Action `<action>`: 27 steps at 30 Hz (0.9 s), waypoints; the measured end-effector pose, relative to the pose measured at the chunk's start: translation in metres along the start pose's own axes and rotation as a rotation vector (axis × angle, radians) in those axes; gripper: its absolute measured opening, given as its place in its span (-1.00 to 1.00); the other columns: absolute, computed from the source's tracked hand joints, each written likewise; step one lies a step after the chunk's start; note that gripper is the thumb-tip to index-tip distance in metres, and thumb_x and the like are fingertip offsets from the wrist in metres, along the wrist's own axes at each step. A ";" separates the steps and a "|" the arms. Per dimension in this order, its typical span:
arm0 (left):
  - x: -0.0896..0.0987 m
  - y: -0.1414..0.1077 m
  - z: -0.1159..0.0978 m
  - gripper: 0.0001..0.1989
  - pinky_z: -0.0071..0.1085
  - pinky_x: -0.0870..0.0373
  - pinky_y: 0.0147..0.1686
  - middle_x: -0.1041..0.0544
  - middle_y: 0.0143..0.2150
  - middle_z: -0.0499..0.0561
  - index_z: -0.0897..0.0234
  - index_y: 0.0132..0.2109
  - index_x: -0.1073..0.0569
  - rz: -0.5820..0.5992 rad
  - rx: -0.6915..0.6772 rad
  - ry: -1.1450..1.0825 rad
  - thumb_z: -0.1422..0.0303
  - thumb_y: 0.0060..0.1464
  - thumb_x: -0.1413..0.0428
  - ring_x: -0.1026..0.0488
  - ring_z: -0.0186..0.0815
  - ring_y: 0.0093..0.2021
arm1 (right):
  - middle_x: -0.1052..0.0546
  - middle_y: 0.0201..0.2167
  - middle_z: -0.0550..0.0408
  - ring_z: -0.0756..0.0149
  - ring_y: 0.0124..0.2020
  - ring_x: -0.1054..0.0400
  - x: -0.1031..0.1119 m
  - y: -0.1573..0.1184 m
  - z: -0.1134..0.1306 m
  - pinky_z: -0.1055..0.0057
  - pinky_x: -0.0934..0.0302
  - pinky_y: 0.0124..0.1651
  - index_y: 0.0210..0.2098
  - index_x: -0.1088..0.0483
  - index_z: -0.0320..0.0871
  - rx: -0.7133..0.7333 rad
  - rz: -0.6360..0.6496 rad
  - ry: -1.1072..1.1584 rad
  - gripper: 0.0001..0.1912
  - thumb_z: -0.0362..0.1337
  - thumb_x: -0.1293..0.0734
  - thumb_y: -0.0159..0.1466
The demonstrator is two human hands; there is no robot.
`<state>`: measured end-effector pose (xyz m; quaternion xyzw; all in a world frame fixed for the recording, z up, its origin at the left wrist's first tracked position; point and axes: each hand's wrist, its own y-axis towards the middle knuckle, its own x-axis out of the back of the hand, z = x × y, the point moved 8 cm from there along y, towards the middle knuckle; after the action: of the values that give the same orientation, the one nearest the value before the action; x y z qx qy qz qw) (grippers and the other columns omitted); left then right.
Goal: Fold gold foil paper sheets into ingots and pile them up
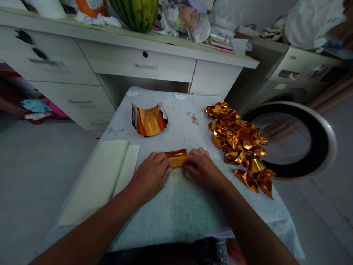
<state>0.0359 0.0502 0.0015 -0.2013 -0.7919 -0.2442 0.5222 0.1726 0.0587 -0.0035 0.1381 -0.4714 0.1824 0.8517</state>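
Note:
A small folded sheet of gold foil paper (177, 158) lies flat on the cloth-covered table, held between my two hands. My left hand (154, 170) is closed on its left end, and the fingertips of my right hand (200, 166) pinch its right end. Beyond them, a curved stack of gold foil sheets (150, 121) rests with its side edges bent up. To the right spreads a heap of folded gold foil pieces (234, 134). Left of my hands sits a folded pale yellow paper stack (96, 180).
A light blue cloth (176, 213) covers the table. Small scraps (193, 117) lie near its far side. Behind stands a white desk (162, 64) with a watermelon (135, 13) and bags on top. At right, a washing machine's round door (328, 147) hangs open beside the table.

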 end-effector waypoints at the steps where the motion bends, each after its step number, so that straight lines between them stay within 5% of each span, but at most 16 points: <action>1: 0.000 -0.001 0.001 -0.84 -0.23 -0.37 -0.19 -0.41 -0.24 0.06 0.29 -0.29 -0.42 -0.001 0.013 0.008 0.42 0.23 0.02 -0.31 -0.20 -0.21 | -0.46 -0.28 0.08 0.22 -0.16 -0.20 0.000 0.001 -0.001 0.26 0.00 -0.07 -0.29 -0.47 -0.11 -0.007 -0.002 0.004 -0.93 -0.36 -0.33 0.27; 27: 0.001 0.001 0.016 -0.78 -0.17 -0.35 -0.22 -0.43 -0.32 0.09 0.32 -0.34 -0.47 0.023 0.173 0.099 0.36 0.21 0.01 -0.35 -0.16 -0.28 | -0.42 -0.33 0.05 0.18 -0.20 -0.19 -0.003 0.005 -0.010 0.23 0.03 -0.13 -0.36 -0.45 -0.11 -0.239 -0.063 -0.060 -0.83 -0.23 -0.28 0.31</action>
<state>0.0243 0.0603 -0.0032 -0.1520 -0.7809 -0.1784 0.5790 0.1771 0.0667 -0.0108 0.0560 -0.5106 0.0937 0.8528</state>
